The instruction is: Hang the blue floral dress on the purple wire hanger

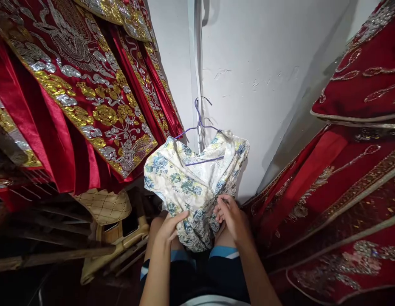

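Observation:
A white garment with blue and yellow flowers (187, 187) hangs from a purple wire hanger (200, 121) in front of the wall. The hanger's hook is at the top, beside a pale vertical strip. My left hand (172, 225) grips the lower left part of the garment, thumb on top of the cloth and the other fingers hidden behind it. At the garment's right side, my right hand (227, 212) touches the cloth with its fingers curled; whether a fold is pinched between them is too small to tell.
Red garments with gold and silver embroidery (105, 114) hang at the left, and beaded red garments (337, 170) at the right. A chair with a cream quilted cover (105, 206) stands lower left. The white wall (248, 55) is behind.

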The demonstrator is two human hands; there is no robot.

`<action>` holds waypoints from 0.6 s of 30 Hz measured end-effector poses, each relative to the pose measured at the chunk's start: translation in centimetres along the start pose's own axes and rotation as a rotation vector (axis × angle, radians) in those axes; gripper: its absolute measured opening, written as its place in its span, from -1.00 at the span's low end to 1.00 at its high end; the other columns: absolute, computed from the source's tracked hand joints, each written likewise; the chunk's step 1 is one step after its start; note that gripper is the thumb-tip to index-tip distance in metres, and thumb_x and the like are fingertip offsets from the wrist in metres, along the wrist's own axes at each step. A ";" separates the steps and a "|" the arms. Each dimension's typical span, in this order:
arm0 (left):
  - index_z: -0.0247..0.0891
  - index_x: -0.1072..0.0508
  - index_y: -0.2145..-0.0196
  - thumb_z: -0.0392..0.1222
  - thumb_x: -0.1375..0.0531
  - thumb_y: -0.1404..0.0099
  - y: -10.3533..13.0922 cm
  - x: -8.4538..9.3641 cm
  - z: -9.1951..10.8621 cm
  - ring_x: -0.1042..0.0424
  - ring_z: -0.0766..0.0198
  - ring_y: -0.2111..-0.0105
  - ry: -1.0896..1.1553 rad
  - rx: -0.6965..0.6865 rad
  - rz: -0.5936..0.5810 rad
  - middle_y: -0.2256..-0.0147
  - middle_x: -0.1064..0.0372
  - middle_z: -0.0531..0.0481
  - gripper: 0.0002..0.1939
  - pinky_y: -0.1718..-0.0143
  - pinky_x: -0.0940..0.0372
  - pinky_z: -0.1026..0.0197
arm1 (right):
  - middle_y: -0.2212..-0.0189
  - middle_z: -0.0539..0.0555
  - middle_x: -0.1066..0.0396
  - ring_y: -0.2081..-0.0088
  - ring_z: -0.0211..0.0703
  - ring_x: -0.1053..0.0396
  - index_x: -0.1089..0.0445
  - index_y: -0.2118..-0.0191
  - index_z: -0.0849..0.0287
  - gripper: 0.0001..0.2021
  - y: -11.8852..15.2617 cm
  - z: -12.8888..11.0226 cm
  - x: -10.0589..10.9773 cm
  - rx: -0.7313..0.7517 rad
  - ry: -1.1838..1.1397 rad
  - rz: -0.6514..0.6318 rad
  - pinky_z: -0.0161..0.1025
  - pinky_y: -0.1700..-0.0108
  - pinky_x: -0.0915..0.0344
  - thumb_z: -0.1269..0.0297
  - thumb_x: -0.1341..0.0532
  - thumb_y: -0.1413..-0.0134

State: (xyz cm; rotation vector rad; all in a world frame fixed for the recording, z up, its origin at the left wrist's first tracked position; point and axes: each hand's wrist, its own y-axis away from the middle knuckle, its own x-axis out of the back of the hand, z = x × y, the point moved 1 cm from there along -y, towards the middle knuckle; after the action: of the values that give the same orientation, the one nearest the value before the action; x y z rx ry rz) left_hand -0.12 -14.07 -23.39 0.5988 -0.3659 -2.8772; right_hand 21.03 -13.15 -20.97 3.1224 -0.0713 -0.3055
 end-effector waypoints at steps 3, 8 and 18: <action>-0.25 -0.47 -0.07 -0.25 -0.54 0.09 0.5 -1.8 0.9 -0.36 -0.17 -0.20 -0.007 0.039 0.075 0.03 -0.55 -0.25 -0.26 -0.29 -0.20 -0.14 | 0.62 -0.08 -0.32 0.66 -0.29 -0.19 -0.32 0.27 0.15 -0.58 -1.4 0.4 -1.1 0.017 0.093 -0.048 -0.31 0.59 -0.11 -0.16 -0.23 -0.10; -0.21 -0.44 -0.13 -0.28 -0.46 -0.04 1.3 -2.6 0.8 -0.31 -0.11 -0.25 0.049 0.029 0.059 -0.06 -0.51 -0.21 -0.32 -0.35 -0.10 -0.11 | 0.66 -0.10 -0.25 0.63 -0.32 -0.17 -0.30 0.41 0.15 -0.71 -1.1 0.5 -1.8 0.035 0.147 -0.087 -0.33 0.54 -0.10 0.02 -0.18 -0.14; -0.24 -0.47 -0.10 -0.15 -0.51 0.03 0.6 -0.2 0.9 -0.46 -0.18 -0.11 -0.055 -0.088 -0.019 0.07 -0.57 -0.25 -0.28 -0.22 -0.27 -0.19 | 0.60 -0.10 -0.31 0.61 -0.27 -0.15 -0.30 0.17 0.12 -0.64 -1.1 1.8 -1.5 0.017 0.087 -0.100 -0.28 0.54 -0.08 -0.07 -0.26 -0.13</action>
State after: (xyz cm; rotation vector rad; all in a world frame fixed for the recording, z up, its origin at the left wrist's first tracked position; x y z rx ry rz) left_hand -0.30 -14.45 -22.32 0.5117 -0.2416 -2.9145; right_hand 19.28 -12.02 -22.48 3.1570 0.0828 -0.1699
